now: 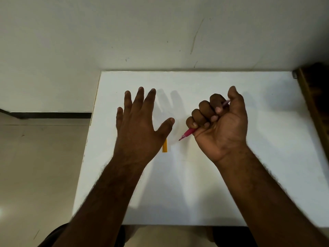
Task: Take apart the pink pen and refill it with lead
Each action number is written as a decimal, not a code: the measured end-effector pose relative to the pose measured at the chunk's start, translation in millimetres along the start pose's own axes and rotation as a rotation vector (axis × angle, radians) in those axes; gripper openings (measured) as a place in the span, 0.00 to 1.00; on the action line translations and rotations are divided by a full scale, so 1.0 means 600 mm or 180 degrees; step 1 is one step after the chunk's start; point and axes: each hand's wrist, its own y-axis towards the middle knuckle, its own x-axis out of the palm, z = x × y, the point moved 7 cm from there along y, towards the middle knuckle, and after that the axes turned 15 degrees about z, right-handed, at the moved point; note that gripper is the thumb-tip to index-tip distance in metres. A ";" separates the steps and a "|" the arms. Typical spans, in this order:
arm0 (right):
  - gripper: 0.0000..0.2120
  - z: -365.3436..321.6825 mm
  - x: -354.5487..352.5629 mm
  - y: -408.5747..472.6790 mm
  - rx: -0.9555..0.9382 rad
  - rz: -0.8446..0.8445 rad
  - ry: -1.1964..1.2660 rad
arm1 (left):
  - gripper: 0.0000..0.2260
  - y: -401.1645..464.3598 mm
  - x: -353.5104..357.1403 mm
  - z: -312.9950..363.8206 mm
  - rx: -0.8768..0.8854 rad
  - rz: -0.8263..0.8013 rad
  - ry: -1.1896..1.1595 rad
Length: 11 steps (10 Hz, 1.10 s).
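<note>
My right hand [219, 122] grips the pink pen [187, 133] in a fist above the white table [267, 139]. The pen's pink grip and thin metal tip stick out below the little finger, pointing down-left; its pale back end shows by the thumb. My left hand [140, 120] hovers with fingers spread and straight, palm down, holding nothing. A small yellow lead case [165, 146] lies flat on the table, partly hidden under the left hand beside the thumb's base.
The table stands against a white wall [160, 32] at the back. Its left edge drops to a beige tiled floor [35, 166]. A dark wooden piece of furniture [315, 97] borders the table's right edge.
</note>
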 end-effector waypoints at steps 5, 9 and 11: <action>0.25 -0.005 -0.004 -0.001 -0.0119 0.0096 0.0022 | 0.37 -0.001 0.002 -0.001 -0.0011 -0.0031 0.0004; 0.27 -0.002 0.000 -0.002 -0.0067 0.0057 -0.0016 | 0.37 -0.001 0.000 -0.001 0.0002 -0.0002 0.0003; 0.26 -0.002 -0.001 -0.001 -0.0104 0.0048 -0.0062 | 0.37 -0.001 0.000 0.000 0.0014 0.0010 -0.0003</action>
